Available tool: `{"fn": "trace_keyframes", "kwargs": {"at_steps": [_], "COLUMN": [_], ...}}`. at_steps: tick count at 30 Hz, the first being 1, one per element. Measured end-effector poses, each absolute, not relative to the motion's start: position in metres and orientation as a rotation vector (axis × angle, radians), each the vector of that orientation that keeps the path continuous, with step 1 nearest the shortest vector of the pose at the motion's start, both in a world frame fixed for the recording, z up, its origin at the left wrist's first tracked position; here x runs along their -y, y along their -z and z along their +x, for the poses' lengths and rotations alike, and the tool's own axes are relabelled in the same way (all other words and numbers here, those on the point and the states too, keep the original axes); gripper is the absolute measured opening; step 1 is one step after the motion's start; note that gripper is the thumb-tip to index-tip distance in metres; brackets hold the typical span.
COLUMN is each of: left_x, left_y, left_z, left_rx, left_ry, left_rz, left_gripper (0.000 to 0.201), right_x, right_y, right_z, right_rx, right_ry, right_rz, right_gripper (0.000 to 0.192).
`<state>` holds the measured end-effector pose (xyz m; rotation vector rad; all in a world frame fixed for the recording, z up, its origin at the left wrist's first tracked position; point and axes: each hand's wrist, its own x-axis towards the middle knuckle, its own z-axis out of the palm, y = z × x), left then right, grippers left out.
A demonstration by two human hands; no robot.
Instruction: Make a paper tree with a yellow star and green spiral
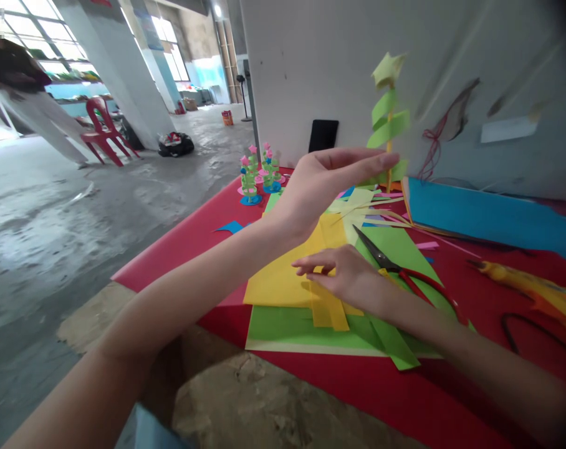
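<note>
Left hand raised above the red-covered table, fingers stretched toward three o'clock, fingertips pinching the thin stick of a green spiral paper tree with a pale star on top; tree upright, blurred, standing at one o'clock from the hand, its base just above the clutter of pale yellow paper strips. Right hand lower, at six o'clock from the left, palm down, fingers loosely spread and pointing toward nine o'clock, resting on a short yellow paper strip; gripping nothing, as far as can be told. Beneath it a yellow paper sheet lying over a bright green paper sheet; a folded green paper strip at five o'clock from the right hand, near the wrist. Red-handled scissors just beside the right hand at two o'clock, blades closed and aimed toward eleven o'clock, touching the green sheet. Blue paper sheet at the far right of the table, at three o'clock from the left hand; blurred orange-yellow object below it. Two small finished green paper trees with pink stars on blue discs at the table's far edge, at nine o'clock from the left hand, well apart from both hands. Red plastic chair out on the concrete floor, far off at ten o'clock.
</note>
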<state>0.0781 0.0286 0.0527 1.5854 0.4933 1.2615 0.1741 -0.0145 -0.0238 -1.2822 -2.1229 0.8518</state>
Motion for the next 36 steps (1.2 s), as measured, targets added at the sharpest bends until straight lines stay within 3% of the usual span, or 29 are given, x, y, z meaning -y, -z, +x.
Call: {"fn": "trace_keyframes", "kwargs": {"at_steps": [10,21,29,36], "left_x": [-0.026,-0.026,-0.027,-0.025], "left_y": [-0.053,-0.054,-0.053,-0.055], "left_z": [0.076,0.077,0.076,0.078], "left_rx": [-0.427,-0.466,-0.422,-0.5], "left_ry": [-1.25,-1.257,-1.262,-1.265], "left_rz": [1.588,1.637,1.593,1.579], "left_gripper": [0.013,0.013,0.014,0.01], "right_x": [0.008,0.014,0.012,-0.005], "right_y": [0.043,0.061,0.049,0.027], "right_z": [0.165,0.156,0.157,0.219], "right_rx": [2.384,2.322,2.077,1.703], "right_ry": [-0.696,-0.696,-0.729,-0.83], "right_rz": [-1.194,-1.226,-1.279,-1.374], "right_gripper": [0.026,0.019,0.017,0.016]}}
